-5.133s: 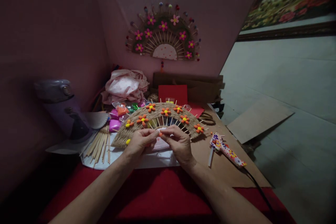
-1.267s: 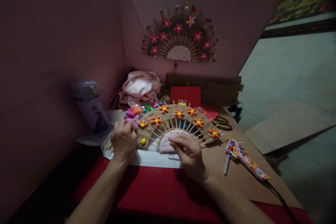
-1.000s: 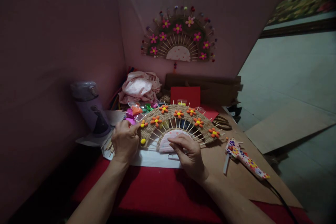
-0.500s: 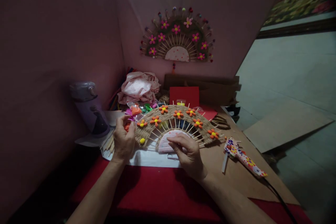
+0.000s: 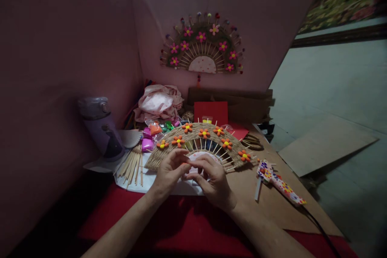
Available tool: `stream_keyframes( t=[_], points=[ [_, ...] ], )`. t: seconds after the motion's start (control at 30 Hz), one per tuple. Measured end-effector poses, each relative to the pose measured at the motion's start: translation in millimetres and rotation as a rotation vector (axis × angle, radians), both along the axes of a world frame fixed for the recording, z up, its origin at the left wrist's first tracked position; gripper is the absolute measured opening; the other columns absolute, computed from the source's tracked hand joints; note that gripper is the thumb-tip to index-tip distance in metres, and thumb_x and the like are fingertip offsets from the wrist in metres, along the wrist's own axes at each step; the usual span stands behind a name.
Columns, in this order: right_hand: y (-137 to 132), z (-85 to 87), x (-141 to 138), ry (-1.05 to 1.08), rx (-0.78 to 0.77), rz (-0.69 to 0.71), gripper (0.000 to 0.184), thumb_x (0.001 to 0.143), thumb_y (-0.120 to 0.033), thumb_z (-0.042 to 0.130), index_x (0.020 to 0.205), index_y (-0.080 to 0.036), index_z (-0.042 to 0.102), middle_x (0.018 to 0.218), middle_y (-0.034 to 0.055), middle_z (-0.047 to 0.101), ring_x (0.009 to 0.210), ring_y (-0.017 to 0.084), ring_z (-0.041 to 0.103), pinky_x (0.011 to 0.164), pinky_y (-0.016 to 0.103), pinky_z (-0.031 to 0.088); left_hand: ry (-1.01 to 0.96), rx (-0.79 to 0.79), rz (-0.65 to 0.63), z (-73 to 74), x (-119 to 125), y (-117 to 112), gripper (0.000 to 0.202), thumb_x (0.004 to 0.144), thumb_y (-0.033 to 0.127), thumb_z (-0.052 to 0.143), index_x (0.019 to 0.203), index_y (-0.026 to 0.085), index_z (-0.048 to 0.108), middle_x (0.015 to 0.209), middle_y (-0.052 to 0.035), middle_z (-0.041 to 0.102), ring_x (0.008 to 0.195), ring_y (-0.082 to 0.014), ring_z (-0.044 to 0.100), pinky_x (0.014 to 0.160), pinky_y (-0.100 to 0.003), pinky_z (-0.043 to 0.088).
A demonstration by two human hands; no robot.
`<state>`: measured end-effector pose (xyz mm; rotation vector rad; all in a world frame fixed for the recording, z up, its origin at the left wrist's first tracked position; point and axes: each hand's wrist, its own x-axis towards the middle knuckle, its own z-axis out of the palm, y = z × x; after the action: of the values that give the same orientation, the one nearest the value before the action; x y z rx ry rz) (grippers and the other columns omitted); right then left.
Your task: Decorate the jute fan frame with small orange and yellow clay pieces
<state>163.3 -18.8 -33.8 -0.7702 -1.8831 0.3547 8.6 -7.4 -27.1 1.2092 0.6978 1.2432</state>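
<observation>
While I watch from a distance, the woven fan (image 5: 193, 132) rests on the surface (image 5: 178, 229) just beyond the hands, its band set with orange flowers (image 5: 204, 133). In front of its lower middle, the left hand (image 5: 171, 172) and right hand (image 5: 214, 183) meet at the fingertips; each grip is narrow, and I cannot tell whether a small piece lies hidden between them. For finger work this fine, I would keep the pinch light, the wrists level and the knuckles clear of the flowers, which I judge could be knocked loose. To the left lie wooden sticks (image 5: 134, 167) and coloured bags (image 5: 155, 127); to the right, a glue gun (image 5: 279, 185). Behind, a second fan (image 5: 202, 64) hangs against the pink panel (image 5: 256, 36).
</observation>
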Motion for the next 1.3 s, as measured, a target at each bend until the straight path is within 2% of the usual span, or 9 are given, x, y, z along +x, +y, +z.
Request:
stream_keyframes(
  t=[0.13,0.23,0.4,0.57,0.73,0.97,1.17,1.23,1.3],
  points=[
    [1.2,-3.6,0.1,-0.09,0.021,-0.046,0.018,0.083,-0.017,0.056,0.099,-0.021,0.063,0.091,0.0074,0.059,0.081,0.019,0.057,0.069,0.031,0.048,-0.039,-0.043,-0.014,0.4,-1.1,1.0,0.038,0.063,0.027,0.077,0.094,0.018,0.057,0.079,0.0004,0.06,0.062,-0.0097,0.057,0.055,-0.021,0.047],
    [1.0,-1.9,0.3,-0.08,0.03,-0.054,0.015,0.084,-0.017,0.054,0.096,-0.02,0.062,0.089,0.007,0.059,0.085,0.02,0.057,0.073,0.033,0.047,-0.004,-0.043,0.015,2.6,-1.4,0.0,0.035,0.064,0.031,0.075,0.091,0.016,0.059,0.079,-0.0001,0.061,0.063,-0.01,0.058,0.056,-0.021,0.047],
    [0.1,2.5,-0.4,-0.03,0.014,-0.065,0.012,0.083,-0.018,0.056,0.094,-0.02,0.061,0.086,0.0054,0.06,0.079,0.018,0.056,0.072,0.032,0.046,0.102,-0.046,-0.023,4.6,-2.8,-0.7,0.029,0.069,0.037,0.071,0.081,0.013,0.06,0.063,-0.0008,0.063,0.051,-0.01,0.055,0.049,-0.022,0.045],
    [1.2,1.5,-1.0,-0.004,-0.053,-0.03,0.009,0.084,-0.02,0.058,0.092,-0.019,0.061,0.08,0.003,0.061,0.072,0.016,0.055,0.068,0.029,0.046,0.095,-0.033,-0.016,1.5,-3.8,1.6,0.027,0.067,0.034,0.073,0.077,0.013,0.058,0.062,0.0001,0.062,0.049,-0.0091,0.054,0.047,-0.022,0.044],
    [3.3,-0.1,-0.2,0.024,-0.026,0.02,0.008,0.084,-0.016,0.056,0.089,-0.018,0.063,0.078,0.0039,0.063,0.075,0.016,0.057,0.07,0.029,0.045,0.131,-0.045,-0.064,2.1,-3.8,1.7,0.029,0.068,0.036,0.071,0.077,0.013,0.055,0.061,-0.0003,0.062,0.048,-0.0104,0.054,0.046,-0.023,0.045],
    [1.1,5.2,-0.9,-0.001,-0.112,0.07,0.006,0.082,-0.018,0.06,0.084,-0.017,0.065,0.078,0.0053,0.066,0.074,0.016,0.059,0.07,0.029,0.046,0.136,-0.097,0.001,1.5,-6.1,2.6,0.024,0.063,0.026,0.072,0.068,0.015,0.051,0.05,0.0031,0.056,0.043,-0.0083,0.049,0.04,-0.019,0.037],
    [-0.3,4.2,-5.2,0.118,-0.293,0.067,0.005,0.075,-0.019,0.064,0.074,-0.015,0.066,0.068,0.0038,0.063,0.06,0.013,0.055,0.055,0.025,0.043,0.084,-0.128,-0.029,-1.1,-5.7,2.9,0.018,0.061,0.017,0.069,0.064,0.015,0.052,0.05,0.0033,0.055,0.042,-0.0065,0.046,0.04,-0.017,0.032],
    [1.8,3.1,-5.5,0.241,-0.449,0.131,0.007,0.072,-0.021,0.067,0.071,-0.015,0.064,0.064,0.0019,0.061,0.054,0.012,0.053,0.05,0.024,0.041,0.033,-0.171,-0.041,1.6,-4.0,1.4,0.018,0.059,0.015,0.069,0.063,0.015,0.052,0.053,0.003,0.056,0.041,-0.0058,0.045,0.039,-0.016,0.031],
    [5.0,3.1,-3.6,0.412,-0.657,0.275,0.011,0.071,-0.025,0.069,0.07,-0.015,0.062,0.059,-0.0003,0.059,0.046,0.01,0.05,0.044,0.022,0.04,-0.056,-0.238,-0.036,5.7,-3.4,0.0,0.017,0.059,0.014,0.069,0.066,0.015,0.054,0.058,0.0029,0.057,0.043,-0.0056,0.046,0.039,-0.016,0.031]
  ],
)
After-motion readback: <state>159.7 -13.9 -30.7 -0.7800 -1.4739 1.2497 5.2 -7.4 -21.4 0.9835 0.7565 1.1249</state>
